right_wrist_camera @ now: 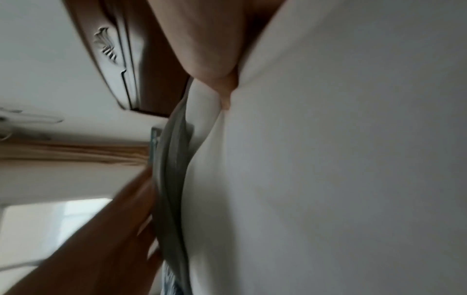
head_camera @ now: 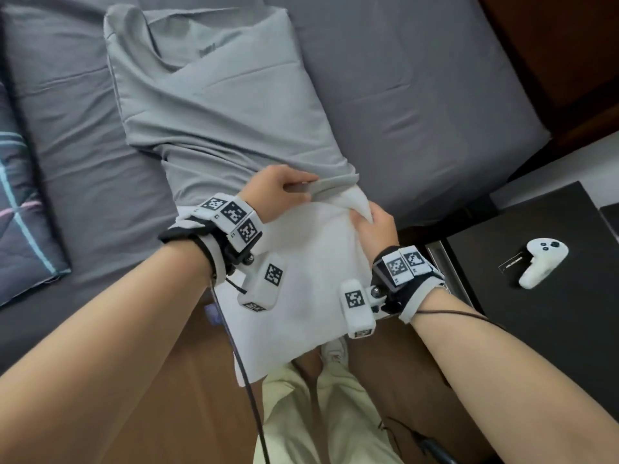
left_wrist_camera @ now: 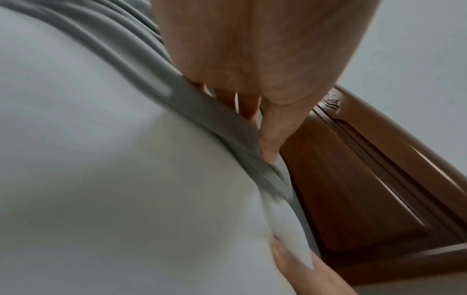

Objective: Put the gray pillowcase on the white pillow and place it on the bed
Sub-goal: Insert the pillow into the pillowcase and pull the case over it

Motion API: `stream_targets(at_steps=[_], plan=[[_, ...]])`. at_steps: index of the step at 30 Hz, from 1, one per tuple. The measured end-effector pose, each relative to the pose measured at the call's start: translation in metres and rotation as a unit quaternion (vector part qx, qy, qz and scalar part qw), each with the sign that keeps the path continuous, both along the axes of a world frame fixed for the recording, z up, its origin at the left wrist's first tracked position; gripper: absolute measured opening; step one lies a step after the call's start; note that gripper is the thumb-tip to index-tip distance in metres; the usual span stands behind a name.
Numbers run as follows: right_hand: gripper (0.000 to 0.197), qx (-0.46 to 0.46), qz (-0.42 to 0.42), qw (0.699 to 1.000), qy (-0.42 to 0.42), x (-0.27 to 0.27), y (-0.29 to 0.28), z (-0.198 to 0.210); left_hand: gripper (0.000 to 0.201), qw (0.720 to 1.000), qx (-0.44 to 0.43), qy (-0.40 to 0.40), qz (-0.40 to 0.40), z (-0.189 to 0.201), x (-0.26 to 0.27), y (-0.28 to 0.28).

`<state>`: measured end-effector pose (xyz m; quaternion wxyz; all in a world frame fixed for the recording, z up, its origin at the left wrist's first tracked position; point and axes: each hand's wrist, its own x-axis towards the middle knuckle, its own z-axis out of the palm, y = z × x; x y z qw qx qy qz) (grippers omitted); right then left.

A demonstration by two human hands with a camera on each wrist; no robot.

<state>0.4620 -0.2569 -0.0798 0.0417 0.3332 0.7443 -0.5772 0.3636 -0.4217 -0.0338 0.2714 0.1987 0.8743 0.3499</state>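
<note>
The gray pillowcase [head_camera: 214, 105] lies lengthwise on the bed [head_camera: 418, 78], drawn over the far part of the white pillow [head_camera: 308, 286], whose near half hangs bare over the bed's edge. My left hand [head_camera: 284, 189] pinches the pillowcase's open hem [left_wrist_camera: 202, 111] between thumb and fingers. My right hand [head_camera: 371, 226] grips a bunched fold of the white pillow [right_wrist_camera: 353, 159] just below that hem. In the right wrist view the gray hem [right_wrist_camera: 171, 159] runs beside the pillow, with the left hand [right_wrist_camera: 101, 249] blurred behind it.
A dark patterned quilt [head_camera: 20, 212] lies at the bed's left edge. A black nightstand [head_camera: 552, 313] on the right carries a white game controller [head_camera: 541, 262]. A wooden headboard [left_wrist_camera: 366, 179] shows behind. My legs and the wood floor [head_camera: 201, 380] are below.
</note>
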Motion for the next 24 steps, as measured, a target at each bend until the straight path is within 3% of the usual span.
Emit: stream_targets(at_steps=[5,8,11,14,16,20,24], plan=[[0.028,0.087,0.007,0.993,-0.081,-0.003,0.027,-0.023,0.054,0.984,-0.049,0.033,0.166,-0.030,0.008,-0.056],[0.058,0.117,0.045,0.984,-0.126,0.008,0.014,-0.033,0.055,0.968,-0.106,0.068,0.218,-0.050,0.015,-0.085],[0.087,0.256,0.149,0.951,-0.087,0.026,-0.021,-0.024,0.057,0.953,-0.128,0.096,0.257,-0.061,0.012,-0.104],[0.092,0.311,0.281,0.907,-0.035,0.033,-0.059,-0.020,0.052,0.946,-0.127,0.103,0.281,-0.068,0.007,-0.117],[0.097,0.321,0.319,0.891,-0.035,0.030,-0.076,-0.023,0.050,0.944,-0.125,0.100,0.290,-0.072,0.004,-0.122],[0.114,0.325,0.276,0.900,-0.094,0.014,-0.083,-0.030,0.053,0.941,-0.136,0.097,0.293,-0.081,-0.003,-0.132],[0.128,0.326,0.183,0.916,-0.146,0.001,-0.074,-0.039,0.030,0.941,-0.142,0.101,0.289,-0.086,-0.009,-0.137]])
